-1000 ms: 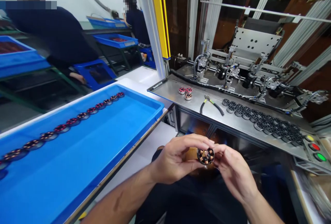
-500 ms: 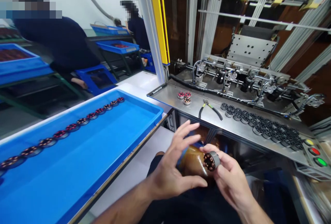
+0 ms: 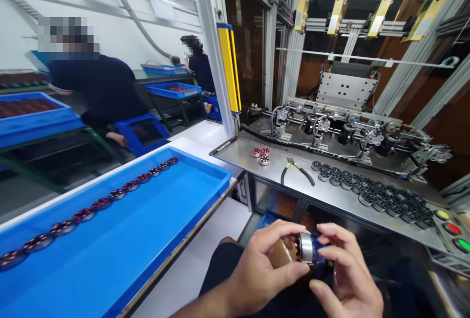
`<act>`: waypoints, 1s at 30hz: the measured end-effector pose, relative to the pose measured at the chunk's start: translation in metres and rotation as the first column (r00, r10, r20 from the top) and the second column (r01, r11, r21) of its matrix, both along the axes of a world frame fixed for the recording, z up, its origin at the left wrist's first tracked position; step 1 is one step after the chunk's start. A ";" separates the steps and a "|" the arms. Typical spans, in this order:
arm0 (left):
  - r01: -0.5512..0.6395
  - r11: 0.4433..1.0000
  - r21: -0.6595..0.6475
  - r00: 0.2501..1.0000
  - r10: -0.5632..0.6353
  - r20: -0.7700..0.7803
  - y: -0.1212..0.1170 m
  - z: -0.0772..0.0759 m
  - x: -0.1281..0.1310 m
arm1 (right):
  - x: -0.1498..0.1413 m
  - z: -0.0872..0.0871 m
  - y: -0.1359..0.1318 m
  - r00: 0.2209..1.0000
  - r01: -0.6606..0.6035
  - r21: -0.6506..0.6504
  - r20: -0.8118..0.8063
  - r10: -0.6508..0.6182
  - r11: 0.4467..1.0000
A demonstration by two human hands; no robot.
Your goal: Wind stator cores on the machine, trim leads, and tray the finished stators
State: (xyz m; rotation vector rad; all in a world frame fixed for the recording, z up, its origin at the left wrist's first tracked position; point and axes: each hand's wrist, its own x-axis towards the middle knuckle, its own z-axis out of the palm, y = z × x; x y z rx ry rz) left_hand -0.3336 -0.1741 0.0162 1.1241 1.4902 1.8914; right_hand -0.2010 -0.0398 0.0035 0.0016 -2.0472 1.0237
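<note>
A small motor stator (image 3: 306, 248), with a silvery outer ring and copper windings on its left face, is pinched between the thumb and fingers of my left hand (image 3: 268, 261). It is held on its side above my lap. Just to its right, my right hand (image 3: 348, 269) has its fingers curved and spread, thumb apart, with no part gripped. Its fingertips come close to the stator's right side; whether one touches cannot be made out.
A blue tray (image 3: 147, 239) on the left holds a row of wound stators (image 3: 101, 204). On the metal bench are several stators (image 3: 264, 160), pliers (image 3: 290, 164), many black cores (image 3: 389, 195) and a button box (image 3: 450, 249). Behind stands a winding machine (image 3: 347, 88). Co-workers (image 3: 99, 83) sit at left.
The stator has passed from my right hand to my left, and its winding face now points left. My right hand has opened beside it. The view has tilted up slightly.
</note>
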 end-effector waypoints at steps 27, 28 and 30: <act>-0.064 0.988 0.140 0.988 0.082 -0.128 -0.016 0.011 -0.001 | -0.007 0.083 0.020 0.877 -0.124 -0.082 0.458 0.148 0.989; -0.094 0.987 0.128 0.956 0.125 -0.265 -0.019 0.014 -0.003 | -0.005 0.083 0.024 0.855 -0.104 -0.148 0.492 0.164 0.984; -0.127 0.987 0.103 0.851 0.161 -0.500 -0.024 0.019 -0.007 | -0.001 0.085 0.029 0.841 -0.089 -0.235 0.503 0.200 0.968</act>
